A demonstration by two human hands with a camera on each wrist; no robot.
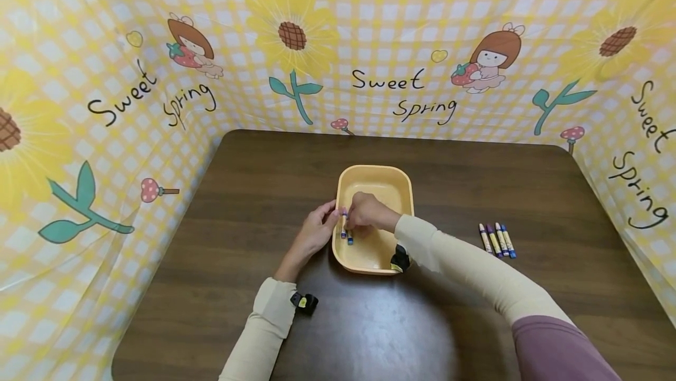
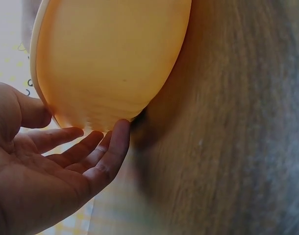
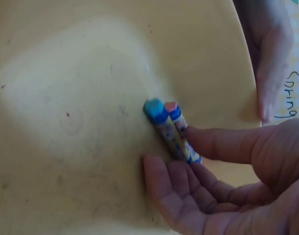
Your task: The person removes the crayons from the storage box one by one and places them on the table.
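My left hand holds the left side of a yellow plastic tub. In the left wrist view its thumb lies at the rim and its fingertips touch the outer wall. Inside the tub, my right hand is at two crayons by the left wall. The right wrist view shows a blue-tipped crayon alongside a pink-tipped crayon. My right thumb touches their right side, and bent fingers lie by their lower ends; the hand appears to pinch the blue-tipped one. Finger contact there is partly hidden.
Several crayons lie side by side on the brown wooden table, right of the tub. A yellow-checked cloth hangs behind the table and along its sides. Each wrist wears a black strap-on device.
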